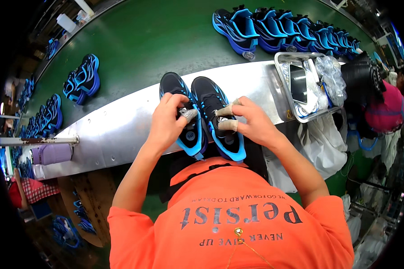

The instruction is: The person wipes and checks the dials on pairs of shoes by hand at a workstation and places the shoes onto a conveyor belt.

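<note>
**Ana:** Head view is showing two black shoes with blue soles lying side by side on the metal ledge [121,130] just in front of the person, toes pointing away. What are the hands doing?

**Ben:** The left hand [166,123] is curling over the left shoe [184,112], pinching something small and pale at its laces. The right hand [251,123], fingertips taped, is pinching at the tongue of the right shoe [217,114].

**Ana:** How are they likely handling?

**Ben:** Light, I am guessing, with a soft upper that is giving under the fingers and a stiffer sole. Gripping by the heel or sole edge is looking safest.

**Ana:** Anything around?

**Ben:** More blue shoes [283,27] are riding the green belt [157,40] beyond, and a metal tray [285,94] is sitting to the right.
</note>
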